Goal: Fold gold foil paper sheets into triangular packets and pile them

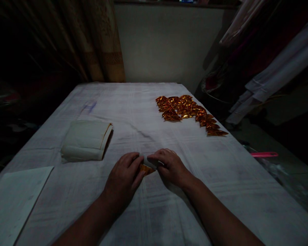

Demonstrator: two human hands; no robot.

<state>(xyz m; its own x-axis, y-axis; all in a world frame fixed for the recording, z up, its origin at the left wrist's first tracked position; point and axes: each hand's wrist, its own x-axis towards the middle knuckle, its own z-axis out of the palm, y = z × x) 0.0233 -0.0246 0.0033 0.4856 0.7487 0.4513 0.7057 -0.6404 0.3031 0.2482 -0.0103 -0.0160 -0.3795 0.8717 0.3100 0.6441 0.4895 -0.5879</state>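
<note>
Between my hands is a small piece of gold foil paper [146,169], folded to a point on its right side. My left hand [125,172] is closed on its left end, thumb in front and fingers behind. My right hand [170,166] has bent fingers at the right end, its thumb by the pointed tip and its index finger reaching over the top. A greyish patch, perhaps the paper's pale side, shows between the fingertips. Farther off to the right lies a cluster of folded gold foil pieces [186,108], several of them overlapping in a row toward me.
A thick folded pale paper packet [84,140] lies to the left, with a flat white sheet [17,201] nearer me. Plaid cloth covers the table [133,106]. Hanging clothes [277,75] and a pink handle [264,154] are beyond the right edge; a curtain [102,41] hangs behind.
</note>
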